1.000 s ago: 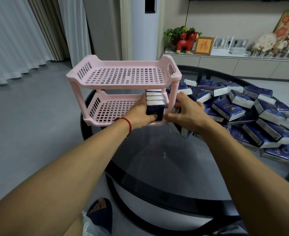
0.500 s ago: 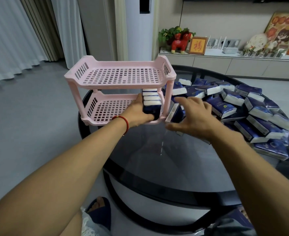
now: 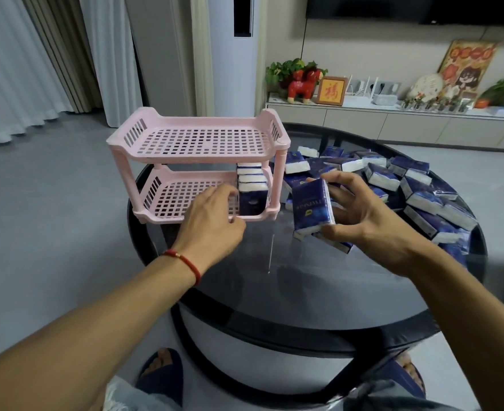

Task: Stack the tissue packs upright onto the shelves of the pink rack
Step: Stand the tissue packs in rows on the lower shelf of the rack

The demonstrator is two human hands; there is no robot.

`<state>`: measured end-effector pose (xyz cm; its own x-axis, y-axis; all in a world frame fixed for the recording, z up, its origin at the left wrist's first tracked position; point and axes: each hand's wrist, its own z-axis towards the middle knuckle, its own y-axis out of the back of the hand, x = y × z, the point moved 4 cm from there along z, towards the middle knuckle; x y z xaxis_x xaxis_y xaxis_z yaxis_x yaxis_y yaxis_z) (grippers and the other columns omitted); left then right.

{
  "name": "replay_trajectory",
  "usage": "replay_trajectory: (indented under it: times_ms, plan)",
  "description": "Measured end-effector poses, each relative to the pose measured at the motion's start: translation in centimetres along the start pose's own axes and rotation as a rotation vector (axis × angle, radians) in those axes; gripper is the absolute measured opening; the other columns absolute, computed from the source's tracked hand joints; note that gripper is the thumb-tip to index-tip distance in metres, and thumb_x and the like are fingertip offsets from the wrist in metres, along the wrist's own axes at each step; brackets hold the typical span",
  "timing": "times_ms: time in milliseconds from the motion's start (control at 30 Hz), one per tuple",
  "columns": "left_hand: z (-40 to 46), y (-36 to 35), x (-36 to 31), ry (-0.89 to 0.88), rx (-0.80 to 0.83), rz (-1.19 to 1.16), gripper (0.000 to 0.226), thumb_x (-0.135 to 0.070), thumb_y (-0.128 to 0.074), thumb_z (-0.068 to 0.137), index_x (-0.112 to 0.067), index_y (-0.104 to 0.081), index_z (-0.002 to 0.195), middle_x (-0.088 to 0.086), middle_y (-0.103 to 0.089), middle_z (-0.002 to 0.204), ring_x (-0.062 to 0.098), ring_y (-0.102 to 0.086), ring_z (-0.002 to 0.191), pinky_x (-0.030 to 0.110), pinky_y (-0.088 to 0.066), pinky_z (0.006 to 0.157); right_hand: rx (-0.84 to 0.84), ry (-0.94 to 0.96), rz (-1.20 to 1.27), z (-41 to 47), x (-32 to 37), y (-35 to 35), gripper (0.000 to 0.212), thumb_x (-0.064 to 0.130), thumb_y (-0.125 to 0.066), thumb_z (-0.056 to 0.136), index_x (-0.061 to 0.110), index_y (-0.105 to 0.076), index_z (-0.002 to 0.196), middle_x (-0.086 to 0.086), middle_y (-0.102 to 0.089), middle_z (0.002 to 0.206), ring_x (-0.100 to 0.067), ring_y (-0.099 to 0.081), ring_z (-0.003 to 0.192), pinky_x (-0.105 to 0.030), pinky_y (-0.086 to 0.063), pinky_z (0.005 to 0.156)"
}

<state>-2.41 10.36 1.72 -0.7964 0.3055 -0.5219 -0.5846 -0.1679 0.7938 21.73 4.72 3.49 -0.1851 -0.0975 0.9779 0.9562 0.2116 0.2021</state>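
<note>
Right hand has lifted a fresh pack, fingers grasping it; left hand, loosely curled, steadies the row on the rack; next, insert upright.

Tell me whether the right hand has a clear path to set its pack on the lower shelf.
Probably yes: the right hand holds a tissue pack beside the lower shelf, whose front is open, though the left hand hovers there.

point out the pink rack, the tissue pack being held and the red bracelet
pink rack (image 3: 197,141): head view, top shelf grid
held tissue pack (image 3: 311,206): head view, blue front face
red bracelet (image 3: 185,262): head view, cord on left wrist
</note>
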Motion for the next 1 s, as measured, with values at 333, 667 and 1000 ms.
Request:
replay_trajectory:
  times_ms: [333, 667, 1000]
  plan:
    - [-1.9, -1.1, -2.8, 0.13, 0.321, -0.821, 0.048, -0.002, -0.069, 0.094, -0.017, -0.058, 0.139, 0.006, -0.071, 0.118, 0.005, -0.073, 0.094, 0.017, -0.057, 0.074, 0.188, -0.039, 0.019, -0.2, -0.8, -3.1, 0.075, -0.022, -0.06, 0.088, 0.025, -0.047, 0.145, 0.002, -0.06, 0.142, -0.028, -0.063, 0.125, -0.056, -0.048, 0.108]
    - [-1.1, -0.6, -0.5, 0.161, 0.319, -0.881, 0.041, 0.012, -0.069, 0.087, -0.007, -0.07, 0.124, 0.009, -0.077, 0.111, 0.016, -0.075, 0.095, 0.023, -0.059, 0.08, 0.095, -0.073, -0.07, 1.3, -2.0, -4.0, 0.074, -0.006, -0.07, 0.089, 0.034, -0.047, 0.147, -0.002, -0.068, 0.13, -0.019, -0.069, 0.115, -0.047, -0.058, 0.097]
    - [-0.9, 0.5, 0.1, 0.123, 0.311, -0.735, 0.059, 0.013, -0.072, 0.084, -0.018, -0.065, 0.134, 0.018, -0.067, 0.116, 0.018, -0.072, 0.086, 0.024, -0.061, 0.071, 0.008, -0.072, -0.101, 2.3, -2.6, -4.6, 0.048, 0.002, -0.074, 0.089, 0.019, -0.062, 0.132, -0.007, -0.072, 0.119, -0.022, -0.072, 0.106, -0.042, -0.06, 0.094]
